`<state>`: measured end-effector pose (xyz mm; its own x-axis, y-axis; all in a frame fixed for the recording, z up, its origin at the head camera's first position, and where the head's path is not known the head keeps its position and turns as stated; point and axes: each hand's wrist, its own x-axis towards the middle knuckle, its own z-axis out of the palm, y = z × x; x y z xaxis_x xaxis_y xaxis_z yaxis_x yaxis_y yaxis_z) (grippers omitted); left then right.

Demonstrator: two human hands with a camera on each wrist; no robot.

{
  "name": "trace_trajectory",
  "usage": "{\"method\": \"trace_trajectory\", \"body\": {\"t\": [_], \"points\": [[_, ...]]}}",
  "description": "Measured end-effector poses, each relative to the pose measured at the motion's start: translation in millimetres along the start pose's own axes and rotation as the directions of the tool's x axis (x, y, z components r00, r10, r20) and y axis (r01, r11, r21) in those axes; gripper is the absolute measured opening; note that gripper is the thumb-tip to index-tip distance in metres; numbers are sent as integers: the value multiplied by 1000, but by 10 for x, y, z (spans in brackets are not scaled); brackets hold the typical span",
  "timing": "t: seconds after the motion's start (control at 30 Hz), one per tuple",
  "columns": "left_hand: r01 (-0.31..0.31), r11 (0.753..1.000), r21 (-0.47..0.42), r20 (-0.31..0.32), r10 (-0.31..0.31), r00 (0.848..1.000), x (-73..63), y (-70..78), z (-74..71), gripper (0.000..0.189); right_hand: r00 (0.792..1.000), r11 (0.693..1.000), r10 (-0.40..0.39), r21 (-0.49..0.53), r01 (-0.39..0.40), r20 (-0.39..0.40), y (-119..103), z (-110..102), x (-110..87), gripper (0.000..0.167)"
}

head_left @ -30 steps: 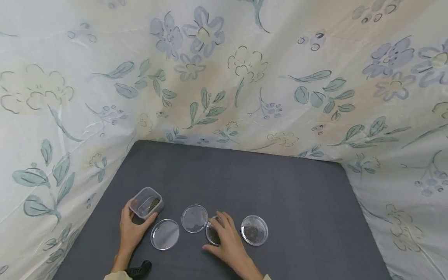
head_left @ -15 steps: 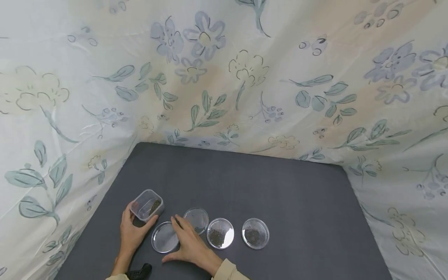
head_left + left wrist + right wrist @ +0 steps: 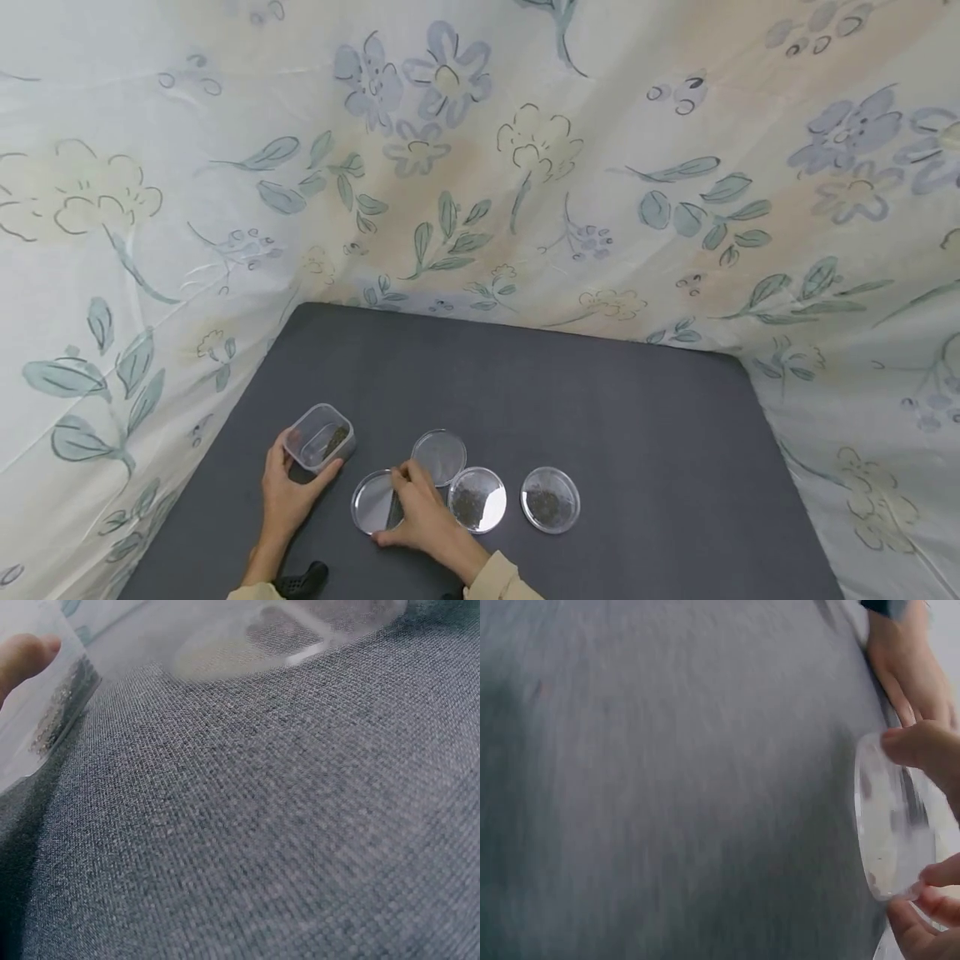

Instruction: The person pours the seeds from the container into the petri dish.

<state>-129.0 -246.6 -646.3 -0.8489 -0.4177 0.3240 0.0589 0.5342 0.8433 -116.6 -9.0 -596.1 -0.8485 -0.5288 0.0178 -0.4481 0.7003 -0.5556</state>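
Observation:
My left hand (image 3: 288, 500) holds a clear rectangular plastic container (image 3: 303, 442) at the table's left; dark crumbly material (image 3: 335, 439) lies in one end of it. Its thumb and fingers span the container's near side. My right hand (image 3: 431, 521) grips a clear round petri dish (image 3: 369, 504) by its rim. In the right wrist view, thumb and fingers pinch opposite edges of that petri dish (image 3: 881, 817), which looks tilted. Behind the right hand lies another clear round dish (image 3: 438, 457). Two petri dishes with dark crumbs, one (image 3: 467, 507) beside the hand and one (image 3: 550, 500) farther right, sit on the table.
The table (image 3: 637, 417) has a dark grey cloth surface. Floral fabric (image 3: 525, 208) hangs at the back and both sides. A black object (image 3: 302, 579) is by the left wrist at the near edge.
My right hand has left the crumb-filled middle dish, moved left and taken hold of the leftmost petri dish, which shifted slightly right. The dish behind also shifted right. My left hand keeps its hold.

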Motion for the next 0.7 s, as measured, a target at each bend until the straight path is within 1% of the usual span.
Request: {"method": "trace_trajectory", "body": {"t": [0.1,0.2,0.3,0.37,0.43,0.47,0.53,0.57,0.63,0.7], "points": [[-17,1000,-18,0,17,1000,14,3,-3,98,998,999,34,24,-33,-44,145,-94,-19,94],[-14,1000,-15,9,14,1000,12,13,-11,97,994,997,60,56,-55,-92,297,-165,-46,93],[-18,1000,-17,22,19,1000,-16,50,-19,98,989,995,79,73,-70,-124,413,-218,-79,91],[-55,998,-32,34,57,998,-43,99,-13,99,987,994,83,82,-72,-139,467,-238,-103,90],[-129,990,-51,40,131,991,-71,172,2,100,986,993,90,87,-78,-144,499,-253,-123,89],[-173,984,-52,45,176,983,-83,216,14,100,985,994,83,88,-71,-150,512,-257,-131,89],[-276,959,-57,51,279,959,-98,323,39,101,984,994,81,92,-67,-156,528,-259,-143,90],[-324,944,-57,55,327,943,-101,381,52,101,984,993,83,93,-69,-156,531,-262,-147,91],[-414,908,-59,68,418,906,-102,497,73,102,983,994,76,88,-62,-165,541,-262,-150,91],[-486,872,-69,81,490,868,-98,605,90,103,982,995,70,77,-58,-174,550,-260,-152,91]]}}
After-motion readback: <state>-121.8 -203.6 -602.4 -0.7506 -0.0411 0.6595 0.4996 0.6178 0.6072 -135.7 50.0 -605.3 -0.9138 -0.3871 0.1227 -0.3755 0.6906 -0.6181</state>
